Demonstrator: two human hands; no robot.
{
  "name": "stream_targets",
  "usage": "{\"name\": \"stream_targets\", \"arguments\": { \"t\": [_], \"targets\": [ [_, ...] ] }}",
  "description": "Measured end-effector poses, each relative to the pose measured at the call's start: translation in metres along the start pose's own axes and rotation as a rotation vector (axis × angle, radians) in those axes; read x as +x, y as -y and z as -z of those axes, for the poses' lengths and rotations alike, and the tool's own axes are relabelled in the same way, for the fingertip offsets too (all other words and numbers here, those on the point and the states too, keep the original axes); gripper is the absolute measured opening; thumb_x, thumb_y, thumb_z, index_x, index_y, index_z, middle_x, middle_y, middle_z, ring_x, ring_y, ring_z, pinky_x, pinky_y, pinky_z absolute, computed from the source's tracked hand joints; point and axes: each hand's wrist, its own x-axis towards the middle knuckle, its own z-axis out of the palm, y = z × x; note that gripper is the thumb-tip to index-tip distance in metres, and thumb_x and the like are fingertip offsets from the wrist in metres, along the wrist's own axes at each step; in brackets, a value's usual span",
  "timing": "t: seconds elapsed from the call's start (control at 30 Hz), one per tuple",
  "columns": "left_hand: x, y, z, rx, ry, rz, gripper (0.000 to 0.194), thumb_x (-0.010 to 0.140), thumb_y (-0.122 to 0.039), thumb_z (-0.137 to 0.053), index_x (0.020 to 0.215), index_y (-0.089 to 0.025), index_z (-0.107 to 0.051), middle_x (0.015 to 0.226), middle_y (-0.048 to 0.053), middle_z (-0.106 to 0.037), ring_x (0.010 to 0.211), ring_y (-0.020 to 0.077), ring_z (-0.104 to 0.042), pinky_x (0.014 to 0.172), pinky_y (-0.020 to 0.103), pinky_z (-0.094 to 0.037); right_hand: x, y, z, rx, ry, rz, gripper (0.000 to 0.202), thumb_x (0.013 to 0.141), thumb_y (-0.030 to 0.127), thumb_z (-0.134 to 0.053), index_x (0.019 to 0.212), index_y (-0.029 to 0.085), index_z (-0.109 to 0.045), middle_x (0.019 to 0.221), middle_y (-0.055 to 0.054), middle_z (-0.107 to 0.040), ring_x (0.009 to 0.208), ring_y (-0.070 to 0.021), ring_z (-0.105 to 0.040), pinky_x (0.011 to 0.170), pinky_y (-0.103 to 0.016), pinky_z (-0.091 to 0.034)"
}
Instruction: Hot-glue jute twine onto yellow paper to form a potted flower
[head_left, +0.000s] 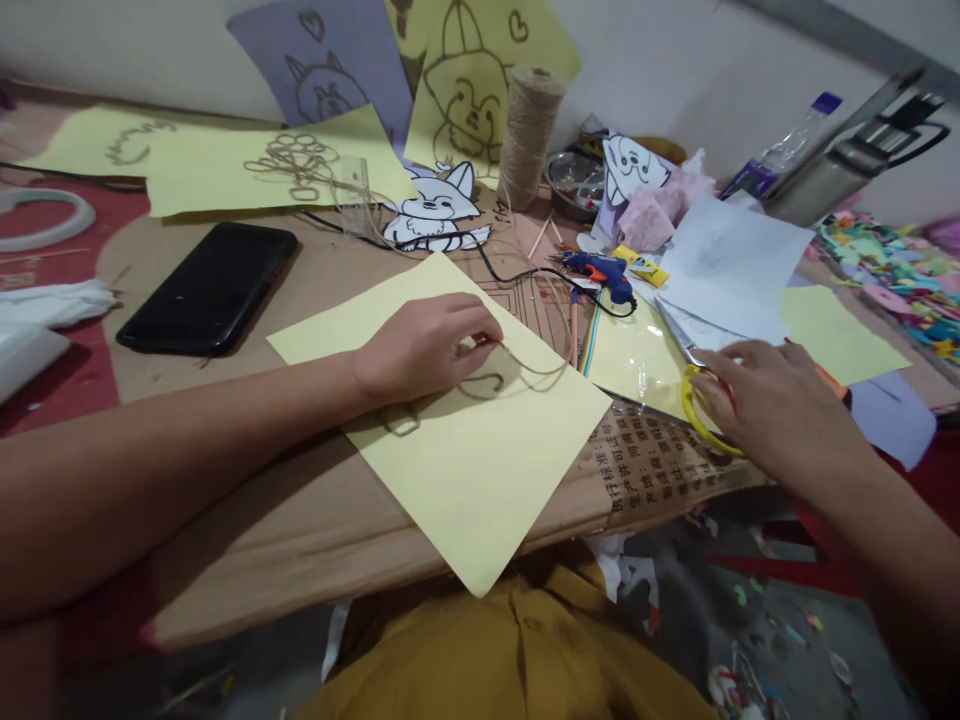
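The surface [300, 545] is brown cardboard, turning red toward nine o'clock. A pale wall [150, 45] backs it at twelve, and coloured scraps [814, 622] lie on the floor [765, 595] at five.

Printed Chinese lines [645, 465] run near the surface's front edge, between three and four o'clock from the yellow sheet [480, 490]; "产地" can be read, while many other characters blur.

Over that sheet, the left hand [427, 345] has thumb and index fingers pinched together on a twine strand [532, 372], which leaves the tips toward four o'clock. A twine curl [487, 380] lies on the sheet just below those tips, at six; an oblong twine loop [403, 430] sits between seven and eight.

The right hand [780, 400] has its fingers curled around the yellow-handled scissors [688, 400], blades pointing to eleven o'clock.
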Motion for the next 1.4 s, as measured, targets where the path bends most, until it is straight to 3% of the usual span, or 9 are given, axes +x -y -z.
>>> {"name": "stream_targets", "arguments": {
  "t": [0.1,0.13,0.27,0.43,0.83,1.4],
  "targets": [
    [-0.008,-0.008,0.001,0.061,0.077,-0.063,0.017,0.102,-0.024,-0.058,0.098,-0.02,-0.075,0.097,0.008,-0.077,0.088,0.0199,-0.071,0.075,0.029,-0.051,0.04,0.032,0.011,0.261,-0.124,-0.025,0.03,0.103,0.031,-0.052,0.118,0.022,-0.076,0.113,-0.015,-0.076,0.105,-0.0316,-0.07,0.092,-0.048,-0.054],
    [-0.01,-0.009,0.001,0.071,0.098,-0.087,0.019,0.103,-0.024,-0.057,0.099,-0.02,-0.075,0.097,0.008,-0.077,0.088,0.0197,-0.071,0.076,0.029,-0.052,0.058,0.044,0.011,0.384,-0.139,-0.027,0.025,0.101,0.033,-0.057,0.11,0.021,-0.077,0.106,-0.012,-0.077,0.094,-0.0271,-0.07,0.086,-0.043,-0.054],
    [-0.015,-0.01,0.003,0.057,0.117,-0.129,0.018,0.104,-0.021,-0.057,0.101,-0.02,-0.075,0.098,0.008,-0.078,0.087,0.0178,-0.071,0.077,0.028,-0.055,0.132,0.091,-0.008,0.75,-0.043,0.023,0.013,0.094,0.031,-0.068,0.094,0.019,-0.073,0.095,-0.005,-0.077,0.082,-0.0184,-0.065,0.076,-0.033,-0.048],
    [-0.015,-0.007,0.002,0.05,0.103,-0.221,0.017,0.104,-0.016,-0.057,0.1,-0.019,-0.074,0.095,0.007,-0.077,0.085,0.0178,-0.071,0.076,0.028,-0.055,0.184,0.125,-0.033,0.815,0.144,0.013,0.009,0.091,0.025,-0.072,0.087,0.018,-0.069,0.086,-0.001,-0.072,0.075,-0.0135,-0.056,0.069,-0.029,-0.038],
    [-0.013,-0.012,0.004,0.094,0.145,-0.251,0.019,0.107,-0.016,-0.054,0.098,-0.02,-0.07,0.093,0.006,-0.076,0.084,0.0189,-0.068,0.077,0.031,-0.054,0.193,0.133,-0.045,0.845,0.194,0.006,0.006,0.082,0.022,-0.073,0.084,0.018,-0.068,0.077,0.002,-0.069,0.07,-0.0122,-0.055,0.064,-0.027,-0.035],
    [-0.013,-0.008,0.003,0.003,0.142,-0.248,0.009,0.104,-0.013,-0.062,0.102,-0.016,-0.069,0.094,0.007,-0.074,0.087,0.0192,-0.069,0.078,0.03,-0.056,0.191,0.135,-0.044,0.763,0.204,0.064,0.005,0.087,0.013,-0.07,0.087,0.018,-0.068,0.083,0.002,-0.069,0.074,-0.0123,-0.054,0.068,-0.028,-0.033]
  ]
}}
